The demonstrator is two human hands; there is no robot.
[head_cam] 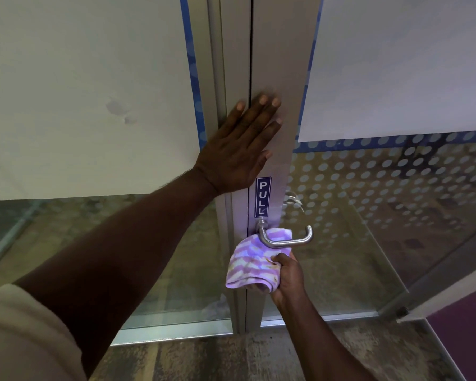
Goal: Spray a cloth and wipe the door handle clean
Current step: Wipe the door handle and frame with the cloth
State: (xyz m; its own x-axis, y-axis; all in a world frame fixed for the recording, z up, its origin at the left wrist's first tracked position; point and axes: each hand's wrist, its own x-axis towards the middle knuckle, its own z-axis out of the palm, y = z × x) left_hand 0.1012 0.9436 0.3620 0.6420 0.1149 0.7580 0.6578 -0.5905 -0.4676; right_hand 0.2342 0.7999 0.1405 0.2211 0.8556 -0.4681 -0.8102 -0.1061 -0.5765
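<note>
A silver lever door handle (pixel 286 241) juts from the grey metal door frame (pixel 275 64), just below a blue PULL sticker (pixel 263 197). My right hand (pixel 287 277) grips a bunched purple-and-white striped cloth (pixel 252 264) from below; the cloth's upper part is tucked behind the handle's bar and touches it. My left hand (pixel 241 141) lies flat on the frame above the sticker, fingers spread and holding nothing. No spray bottle is in view.
Glass panels with a dotted film (pixel 382 188) flank the frame, with white paper sheets (pixel 80 92) taped over their upper parts. A second handle (pixel 293 199) shows through the glass behind the door. Patterned carpet (pixel 217 358) lies below.
</note>
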